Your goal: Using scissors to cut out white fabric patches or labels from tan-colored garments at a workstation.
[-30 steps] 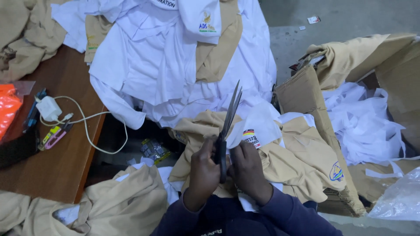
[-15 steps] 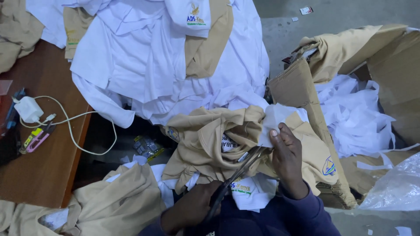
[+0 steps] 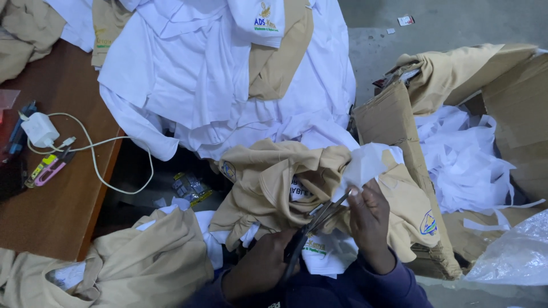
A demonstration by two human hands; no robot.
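Note:
My left hand [image 3: 260, 269] grips the handles of a pair of dark scissors [image 3: 319, 219], whose blades point up and right into a bunched tan and white shirt [image 3: 274, 182] on my lap. My right hand [image 3: 370, 219] pinches a white piece of fabric [image 3: 365, 165] of that shirt at the blade tips. The scissor blades are slightly apart at the fabric edge.
A heap of white and tan shirts [image 3: 217, 68] lies ahead. A wooden table [image 3: 63, 205] at left carries a white charger with cable [image 3: 43, 130] and small tools. A cardboard box [image 3: 394, 120] at right holds white fabric scraps [image 3: 468, 159]. More tan shirts [image 3: 137, 268] lie lower left.
The scissors went from upright between both hands to lowered in my left hand, then angled up to the white fabric. My right hand moved right and took hold of the fabric.

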